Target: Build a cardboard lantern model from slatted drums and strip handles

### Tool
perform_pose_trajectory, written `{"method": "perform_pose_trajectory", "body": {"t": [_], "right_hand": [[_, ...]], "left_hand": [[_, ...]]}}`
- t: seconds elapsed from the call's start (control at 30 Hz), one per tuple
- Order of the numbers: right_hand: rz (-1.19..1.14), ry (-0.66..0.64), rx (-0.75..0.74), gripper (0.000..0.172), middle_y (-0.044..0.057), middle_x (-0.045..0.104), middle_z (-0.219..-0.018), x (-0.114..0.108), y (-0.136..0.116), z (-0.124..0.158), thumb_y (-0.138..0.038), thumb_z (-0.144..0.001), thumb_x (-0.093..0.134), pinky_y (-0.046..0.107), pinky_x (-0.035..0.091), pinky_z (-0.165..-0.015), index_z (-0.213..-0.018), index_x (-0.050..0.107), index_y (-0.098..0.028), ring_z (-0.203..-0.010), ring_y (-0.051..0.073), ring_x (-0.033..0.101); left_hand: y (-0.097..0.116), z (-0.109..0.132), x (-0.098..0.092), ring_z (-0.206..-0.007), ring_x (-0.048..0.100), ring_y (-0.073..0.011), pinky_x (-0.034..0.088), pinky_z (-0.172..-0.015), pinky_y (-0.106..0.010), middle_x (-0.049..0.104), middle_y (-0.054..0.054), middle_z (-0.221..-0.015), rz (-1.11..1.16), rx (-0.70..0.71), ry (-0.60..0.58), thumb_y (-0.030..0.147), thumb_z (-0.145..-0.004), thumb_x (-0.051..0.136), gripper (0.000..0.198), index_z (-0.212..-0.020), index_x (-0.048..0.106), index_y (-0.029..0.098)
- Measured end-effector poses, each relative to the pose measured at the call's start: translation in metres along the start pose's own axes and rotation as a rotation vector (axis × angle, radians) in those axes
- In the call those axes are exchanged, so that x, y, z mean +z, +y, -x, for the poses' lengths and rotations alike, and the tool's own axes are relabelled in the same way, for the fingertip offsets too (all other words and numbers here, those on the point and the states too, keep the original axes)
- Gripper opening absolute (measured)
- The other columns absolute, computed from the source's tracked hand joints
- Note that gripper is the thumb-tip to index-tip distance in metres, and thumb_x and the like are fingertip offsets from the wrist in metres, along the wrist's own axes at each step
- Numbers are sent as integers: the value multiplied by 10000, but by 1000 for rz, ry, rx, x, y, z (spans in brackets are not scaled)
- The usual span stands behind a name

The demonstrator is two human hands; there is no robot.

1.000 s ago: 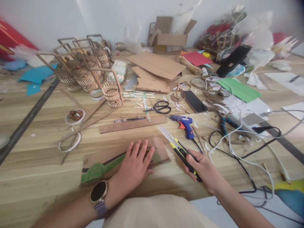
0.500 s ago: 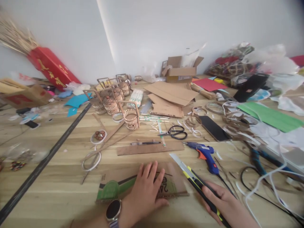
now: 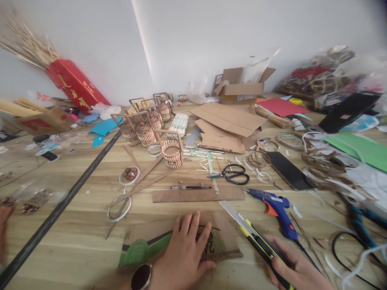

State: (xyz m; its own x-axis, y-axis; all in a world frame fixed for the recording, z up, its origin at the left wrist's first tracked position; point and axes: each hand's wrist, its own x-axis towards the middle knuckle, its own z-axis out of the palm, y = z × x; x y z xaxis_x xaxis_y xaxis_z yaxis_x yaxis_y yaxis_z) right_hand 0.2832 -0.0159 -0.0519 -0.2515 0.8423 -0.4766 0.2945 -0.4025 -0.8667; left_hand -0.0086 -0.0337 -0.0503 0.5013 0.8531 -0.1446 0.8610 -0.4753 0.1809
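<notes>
My left hand lies flat with spread fingers on a printed cardboard piece, brown with a green band, near the table's front. In my right hand is a yellow and black utility knife. Its blade is out, pointing up and left, just above the cardboard's right end. Beyond the cardboard is a narrow cardboard strip with a pen along its far edge. A blue glue gun rests to the right of the strip, close to the knife.
Black-handled scissors, a phone and coiled brown strips lie farther right. Small stick baskets stand at the back left, beside stacked cardboard sheets. Another person's hand shows at the left edge, past a dark table seam.
The view has shifted slightly, so most things sit a little differently in it. Both hands keep their holds. Another person's hand has come into view at the left edge.
</notes>
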Motion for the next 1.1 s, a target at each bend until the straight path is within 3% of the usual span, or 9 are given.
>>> {"method": "perform_pose_trajectory", "body": {"t": [0.1,0.2,0.3,0.4,0.47,0.57,0.73,0.9,1.1], "right_hand": [[11,142,-30,756,-53,570,-555,1,8,4,-648,-618,748,228,397,-362,-1215,600,-207,-403,129,505],[134,320,-62,612,-34,612,-579,-2,16,6,-540,-686,714,248,443,-365,-1192,629,-206,-404,143,531],[359,421,-229,446,39,747,-777,-13,17,5,-461,-712,707,313,584,-572,-1092,702,-228,-609,222,690],[561,374,-489,338,63,776,-1009,-25,13,3,-395,-738,700,351,610,-776,-1051,739,-273,-910,297,737],[668,312,-566,383,63,771,-1063,-29,8,4,-359,-796,652,349,617,-774,-1171,692,-288,-914,290,746],[771,283,-583,435,63,762,-1100,-29,2,8,-328,-859,590,330,622,-737,-1291,589,-280,-868,259,756],[923,220,-660,323,89,740,-968,-27,-10,13,-300,-899,529,351,604,-742,-1199,627,-229,-856,246,729],[1036,220,-687,363,128,665,-1135,-32,-5,10,-292,-928,534,421,558,-859,-1276,597,-212,-1009,268,657],[1068,162,-709,417,124,649,-1150,-35,0,10,-264,-953,512,440,539,-880,-1366,552,-225,-1033,267,609]], "left_hand": [[0,-2,4,-1395,358,-459,349,-1038,-705,261,-273,-1574,-34,7,20,665,-943,298,740,-1557,239,256],[-1,-3,7,-1374,389,-454,370,-1017,-700,286,-274,-1564,-70,25,45,670,-939,302,740,-1557,235,268],[-4,-3,8,-1361,406,-440,382,-1015,-678,312,-268,-1556,-109,21,75,670,-939,304,739,-1554,248,263],[-7,-2,7,-1347,425,-422,395,-1021,-638,348,-255,-1544,-153,-7,100,671,-936,324,739,-1545,279,255],[-9,-2,6,-1329,442,-416,402,-1017,-620,371,-251,-1532,-188,-25,103,673,-925,366,742,-1532,318,250],[-11,-3,4,-1286,472,-415,404,-1004,-608,424,-253,-1496,-239,-30,101,664,-903,450,740,-1506,382,240],[-17,0,6,-1236,485,-421,391,-994,-593,468,-255,-1456,-294,-17,181,628,-876,545,716,-1452,477,210],[-25,2,9,-1242,455,-431,378,-994,-591,432,-275,-1465,-284,50,254,603,-935,438,657,-1421,512,166],[-32,0,11,-1262,419,-397,367,-1023,-564,456,-262,-1424,-226,87,295,637,-959,291,704,-1418,508,149]]}}
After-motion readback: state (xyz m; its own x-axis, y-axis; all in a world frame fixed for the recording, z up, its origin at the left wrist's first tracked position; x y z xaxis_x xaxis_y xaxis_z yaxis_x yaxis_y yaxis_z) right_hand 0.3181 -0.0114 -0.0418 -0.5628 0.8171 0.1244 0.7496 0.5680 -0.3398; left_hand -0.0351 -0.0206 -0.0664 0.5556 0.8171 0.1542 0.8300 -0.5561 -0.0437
